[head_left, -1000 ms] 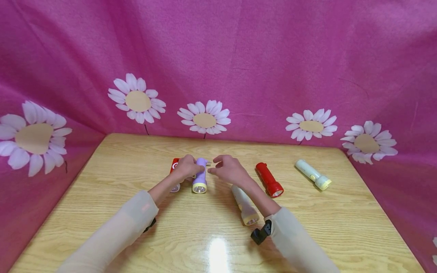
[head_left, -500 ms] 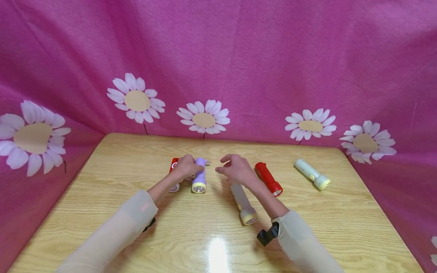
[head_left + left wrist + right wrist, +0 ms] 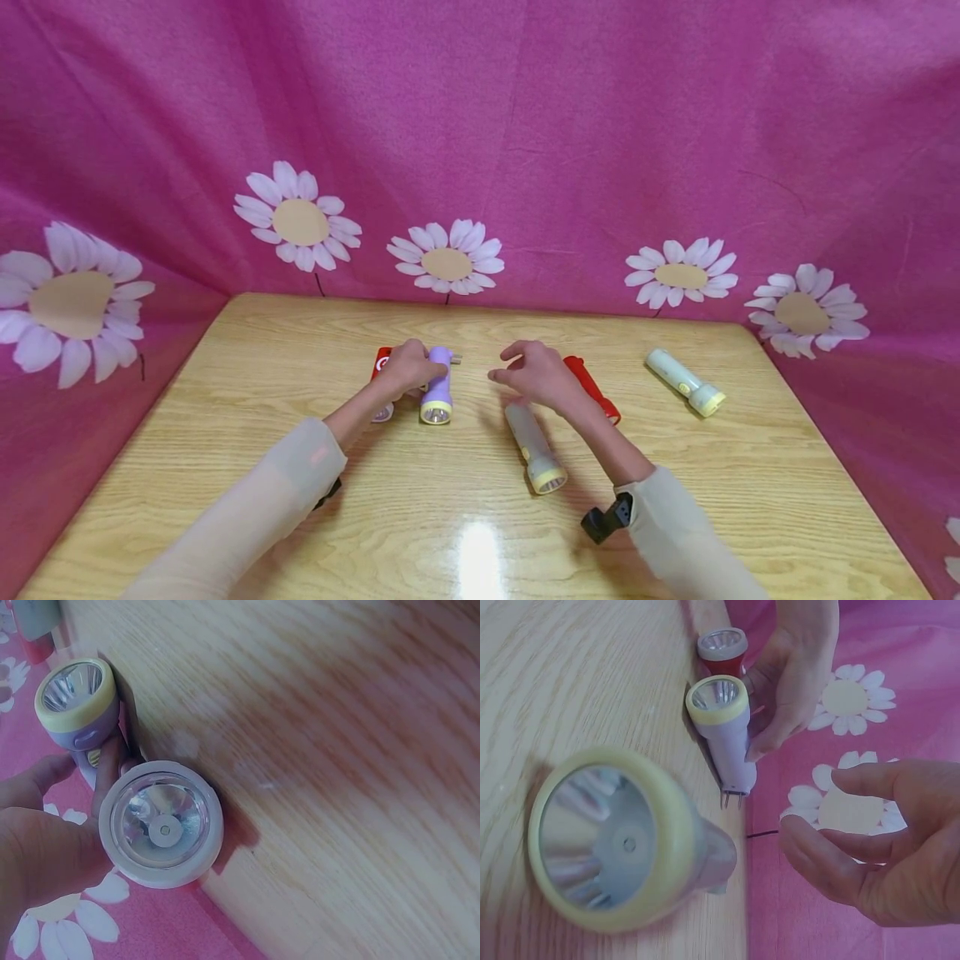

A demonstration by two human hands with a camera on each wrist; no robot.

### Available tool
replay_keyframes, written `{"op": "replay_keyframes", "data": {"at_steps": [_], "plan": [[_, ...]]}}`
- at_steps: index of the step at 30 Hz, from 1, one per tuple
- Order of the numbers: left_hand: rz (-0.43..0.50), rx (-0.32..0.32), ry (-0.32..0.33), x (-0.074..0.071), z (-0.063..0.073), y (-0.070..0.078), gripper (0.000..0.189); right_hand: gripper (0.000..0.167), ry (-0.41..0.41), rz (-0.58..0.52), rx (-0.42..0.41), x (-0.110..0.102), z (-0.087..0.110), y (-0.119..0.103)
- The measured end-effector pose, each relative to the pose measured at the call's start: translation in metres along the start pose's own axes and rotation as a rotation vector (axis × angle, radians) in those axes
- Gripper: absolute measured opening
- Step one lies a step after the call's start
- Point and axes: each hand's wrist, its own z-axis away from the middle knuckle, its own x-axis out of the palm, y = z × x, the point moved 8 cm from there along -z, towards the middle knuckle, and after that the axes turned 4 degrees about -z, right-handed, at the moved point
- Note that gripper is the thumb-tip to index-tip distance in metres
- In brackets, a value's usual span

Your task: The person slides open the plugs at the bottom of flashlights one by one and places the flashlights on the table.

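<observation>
My left hand (image 3: 407, 367) pinches a purple flashlight (image 3: 437, 390) with a yellow rim, which lies on the table with its lens facing me. Thumb and fingers sit on either side of its body in the left wrist view. Metal plug prongs (image 3: 731, 800) stick out near its tail. Just left of it is a red flashlight with a pale rim (image 3: 161, 825), partly covered by the left hand. My right hand (image 3: 534, 372) hovers with loosely bent fingers and nothing in them, just beyond a grey flashlight with a yellow rim (image 3: 535, 450).
Behind the right wrist lies another red flashlight (image 3: 588, 385), partly hidden by the forearm. Farther right is a pale green flashlight (image 3: 686, 383). A pink cloth with daisies (image 3: 555, 150) hangs along the back and sides of the wooden table (image 3: 375, 517).
My right hand has drawn away to the right from the purple flashlight's plug, now overlapping the red flashlight on that side. The left hand and the purple flashlight have stayed in place.
</observation>
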Motion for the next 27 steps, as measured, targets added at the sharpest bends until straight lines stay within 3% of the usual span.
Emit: {"op": "replay_keyframes", "data": {"at_steps": [18,27], "plan": [[0.012,0.012,-0.004,0.0,0.002,0.003,0.026,0.057,0.013,0.021,0.03,-0.015,0.013,0.031],[-0.008,0.011,-0.001,-0.001,0.002,0.004,0.024,0.055,0.032,0.175,0.018,-0.016,0.016,0.042]]}}
